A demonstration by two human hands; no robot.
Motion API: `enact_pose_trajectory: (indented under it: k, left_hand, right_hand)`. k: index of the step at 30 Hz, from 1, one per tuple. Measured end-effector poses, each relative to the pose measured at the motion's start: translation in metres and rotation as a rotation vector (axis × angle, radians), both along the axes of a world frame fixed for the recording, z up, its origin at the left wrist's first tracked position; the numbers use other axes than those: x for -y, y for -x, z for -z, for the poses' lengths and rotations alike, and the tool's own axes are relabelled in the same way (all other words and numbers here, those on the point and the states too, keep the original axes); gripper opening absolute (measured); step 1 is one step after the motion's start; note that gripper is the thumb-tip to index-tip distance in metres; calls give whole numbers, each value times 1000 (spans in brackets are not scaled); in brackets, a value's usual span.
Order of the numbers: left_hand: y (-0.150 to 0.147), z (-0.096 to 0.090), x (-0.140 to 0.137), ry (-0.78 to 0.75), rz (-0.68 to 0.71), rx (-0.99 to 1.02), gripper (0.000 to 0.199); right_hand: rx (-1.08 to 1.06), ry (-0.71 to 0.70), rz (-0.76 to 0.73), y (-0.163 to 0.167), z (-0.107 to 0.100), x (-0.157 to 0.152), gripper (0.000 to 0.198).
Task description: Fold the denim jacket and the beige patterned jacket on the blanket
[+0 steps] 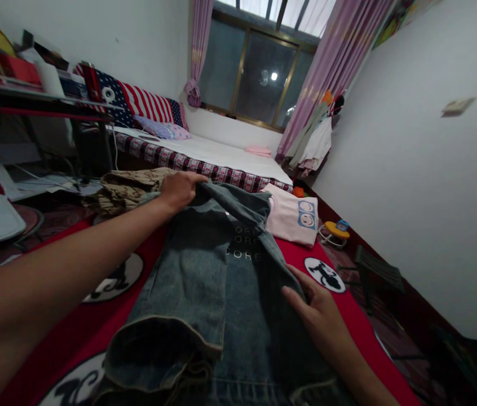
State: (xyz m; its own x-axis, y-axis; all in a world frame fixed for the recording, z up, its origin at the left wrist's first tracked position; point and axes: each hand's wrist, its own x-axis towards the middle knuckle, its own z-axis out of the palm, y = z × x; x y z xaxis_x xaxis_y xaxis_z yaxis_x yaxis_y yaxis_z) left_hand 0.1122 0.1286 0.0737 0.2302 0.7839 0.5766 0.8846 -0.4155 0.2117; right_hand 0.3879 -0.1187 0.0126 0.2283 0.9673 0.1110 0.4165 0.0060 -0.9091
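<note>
A faded blue denim jacket (238, 304) with pale printed lettering lies spread in front of me. Its left sleeve is folded inward over the body, and the wide cuff gapes at the near end. At the far left corner, my left hand (180, 190) pinches the denim near the shoulder. My right hand (317, 307) is closed on the jacket's right edge, thumb on top and the other fingers partly hidden by the cloth. Just beyond the jacket, a folded pink T-shirt (291, 217) with a blue smiley print lies flat. A crumpled tan patterned garment (131, 189) lies past my left forearm.
The clothes lie on a red cover (348, 316) with round black-and-white figures. A bed (217, 149) stands beyond under the window. On the left is a cluttered desk (39, 101); at the right, a yellow-topped stool (336, 229) and a dark folding stool (378, 270) near the wall.
</note>
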Motion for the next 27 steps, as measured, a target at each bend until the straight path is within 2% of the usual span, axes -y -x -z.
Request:
enact_pose_trajectory:
  k: [3, 5, 7, 10, 12, 15, 17, 19, 21, 24, 27]
  left_hand:
    - [20, -32, -15, -86, -24, -54, 44]
    - [35, -38, -22, -115, -51, -125, 44]
    - [48, -34, -27, -85, -58, -202, 44]
    - [53, -18, -25, -30, -37, -265, 35]
    - [41, -7, -16, -39, -5, -249, 32]
    - [1, 13, 7, -67, 127, -233, 34]
    - [-32, 31, 23, -58, 282, -249, 31]
    - [-60, 54, 37, -43, 484, -229, 30]
    - [-78, 78, 46, 14, 576, -200, 32]
    - [-86, 106, 50, 123, 539, -119, 25]
    - [-83, 116, 50, 152, 507, -26, 16]
  right_hand:
    - [-104, -17, -85, 32, -4, -6, 68]
    - [-144, 4, -162, 56, 0, -10, 72]
    - [-173, 54, -290, 77, 10, -14, 75]
    - [-121, 82, -501, 100, 24, -20, 68]
    - [-17, 42, -581, 106, 29, -22, 54]
    - [70, -38, -676, 107, 28, -24, 36]
    - [71, -79, -731, 106, 26, -23, 33]
    - [52, -103, -745, 106, 25, -20, 36]
    - [28, -120, -728, 106, 26, -17, 35]
    - [-15, -116, -701, 99, 29, -15, 30]
    - [-6, -44, -568, 79, 29, -31, 25]
